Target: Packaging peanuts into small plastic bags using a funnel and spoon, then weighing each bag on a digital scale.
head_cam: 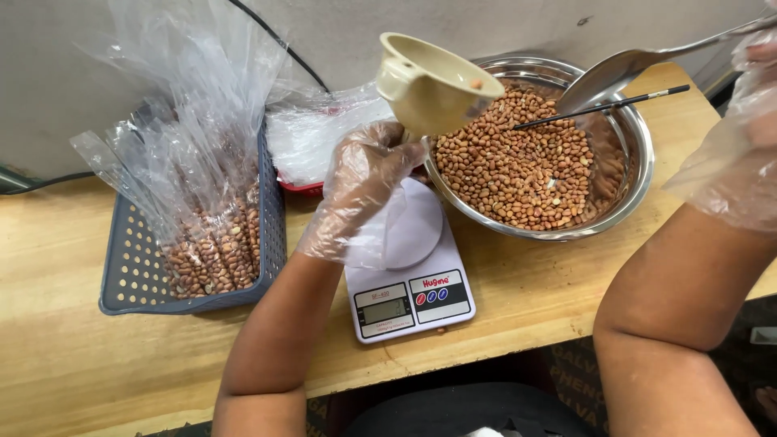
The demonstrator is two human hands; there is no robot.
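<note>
Funnel [433, 81], beige plastic, tilted, wide mouth facing right toward the bowl [639, 137], one peanut at its rim. Left hand [364, 182], in a clear plastic glove, grip clamped around the funnel's lower part; the spout itself is hidden by the fingers. A clear bag hangs bunched under that hand, just over the scale [413, 283].

Scale: white, digital, small screen and three round buttons at its near edge, sits on the desk [73, 324] just left-front of the bowl, its round platform partly covered by hand and bag.

Bowl: steel, round, about half full of brown peanuts [518, 162], touching or nearly touching the scale's far right corner. A thin black stick [603, 105] lies across the peanuts, tip resting toward the bowl's right rim.

Spoon [615, 73], large, metal, scoop hovering above the bowl's far right side, handle running up-right to the right hand [740, 137]. Right hand also gloved, mostly cut off at the frame edge; grip clamped on the spoon handle as far as can be seen.

Basket [194, 243], grey-blue, perforated, well left of the bowl, holds open clear bags part-filled with peanuts. More empty bags piled on a red tray [301, 188] between basket and bowl. Black cable [283, 44] runs along the wall behind.
</note>
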